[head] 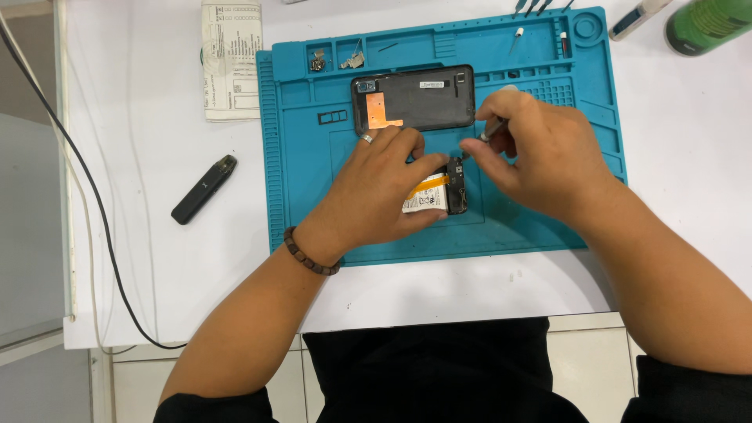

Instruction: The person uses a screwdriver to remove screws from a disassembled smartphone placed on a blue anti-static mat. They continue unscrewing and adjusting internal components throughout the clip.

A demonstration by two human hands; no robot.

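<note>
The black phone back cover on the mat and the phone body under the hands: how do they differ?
The back cover lies flat and untouched at the top of the blue mat; the phone body is pinned by the left hand while the right hand works a tool on it. The back cover shows an orange patch inside; the phone body shows a white battery with an orange strip. The cover is in full view, the body mostly hidden. Both lie on the mat.

Bright, even overhead light. White worktop [157, 258] near blown out, faint glare at 10 o'clock. Soft short shadows under hands on blue mat [548, 219]. Centre sharp; green bottle [705, 23] at 1 o'clock blurred. Slight edge distortion.
</note>
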